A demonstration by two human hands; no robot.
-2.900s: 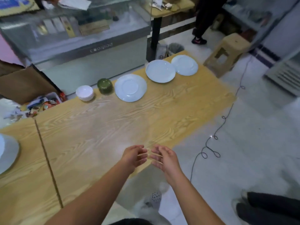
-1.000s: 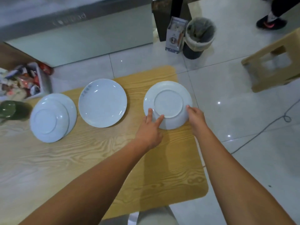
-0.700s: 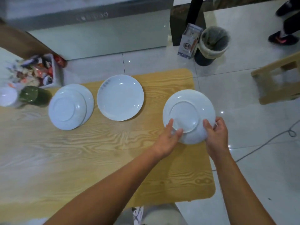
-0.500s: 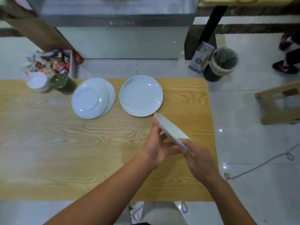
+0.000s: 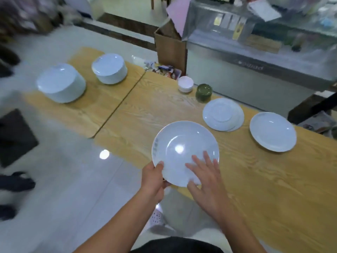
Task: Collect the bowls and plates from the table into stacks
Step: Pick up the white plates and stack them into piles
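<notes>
A white plate [image 5: 179, 143] faces up above the near edge of the wooden table [image 5: 164, 114]. My left hand [image 5: 153, 181] grips its lower left rim with the thumb on top. My right hand [image 5: 204, 176] lies on the plate's inner face with straight, spread fingers. Two overlapping upside-down plates [image 5: 222, 115] sit to the right, and a single upright plate [image 5: 272, 131] lies beyond them. Two tall plate stacks [image 5: 61, 83] [image 5: 109, 68] stand at the far left. A small white bowl stack [image 5: 185, 84] and a green bowl [image 5: 203, 93] sit at the table's far edge.
A glass display counter [image 5: 255, 52] and a cardboard box [image 5: 170, 44] stand behind the table. A dark stool [image 5: 16, 136] is on the left, and another person's shoes [image 5: 14, 181] show on the tiled floor. Packets [image 5: 164, 69] lie behind the table.
The plate was lifted off the right end of the table and turned face up. My view has swung left, bringing the two tall stacks into sight.
</notes>
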